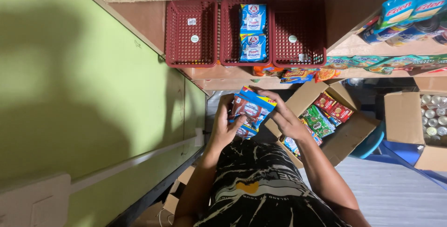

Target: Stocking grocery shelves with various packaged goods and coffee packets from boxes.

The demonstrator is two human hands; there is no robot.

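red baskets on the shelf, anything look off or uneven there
Only the middle red basket holds blue packets; the left basket and right basket look empty. Nothing is spilled or damaged.

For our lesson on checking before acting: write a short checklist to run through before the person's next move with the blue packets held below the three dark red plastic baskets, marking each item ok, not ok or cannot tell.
1. Both hands on the stack of flat blue packets: ok; left hand grips from below, right hand from the side.
2. Stack squared up: not ok; the packets are fanned.
3. Room in the middle dark red plastic basket: ok; two like packets lie in it, space beside them.
4. Left dark red basket free: ok.
5. Number of packets held: cannot tell.
6. Open brown cardboard box within reach: ok, beside the right hand.
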